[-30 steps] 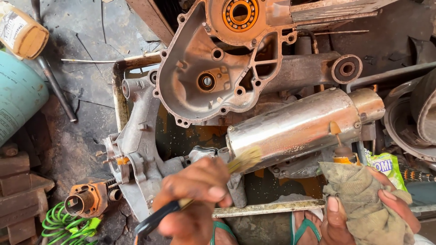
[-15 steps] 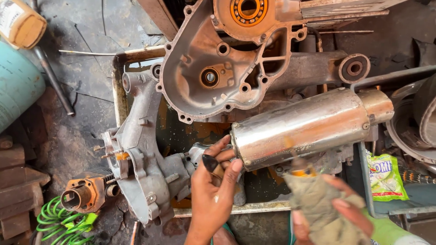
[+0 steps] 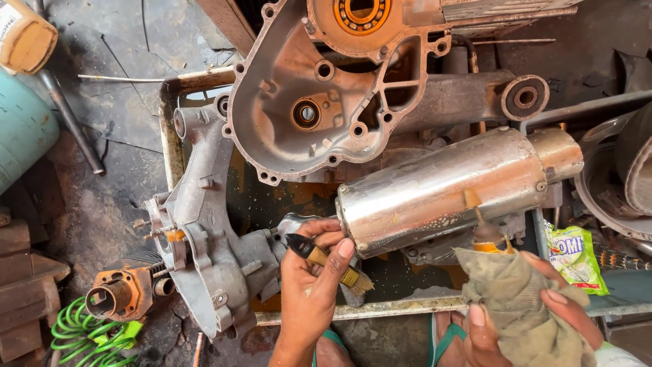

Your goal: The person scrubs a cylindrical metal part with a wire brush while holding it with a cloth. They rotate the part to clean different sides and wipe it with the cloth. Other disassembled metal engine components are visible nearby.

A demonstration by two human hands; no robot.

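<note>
Dirty, oily floor w/ rusty engine parts all over. Left hand (image 3: 312, 285) grips a small brush (image 3: 326, 261), bristles pointing down-right, just under the shiny metal tube (image 3: 448, 187). Right hand (image 3: 536, 323) is closed round a dirty rag (image 3: 523, 299) w/ a bottle tip poking out. Green packet (image 3: 574, 255) lies at right; yellow-capped bottle (image 3: 24, 37) top left.

Your left hand (image 3: 309, 285) grips a small paintbrush with a black handle, brass ferrule and tan bristles (image 3: 328, 262), lying slanted, bristles pointing lower right, just below the left end of the shiny metal cylinder (image 3: 448, 187). Your right hand (image 3: 526, 316) clutches a crumpled, dirty olive rag (image 3: 523, 309) wrapped round an orange-nozzled bottle (image 3: 483, 234), standing upright against the cylinder's underside.
</note>
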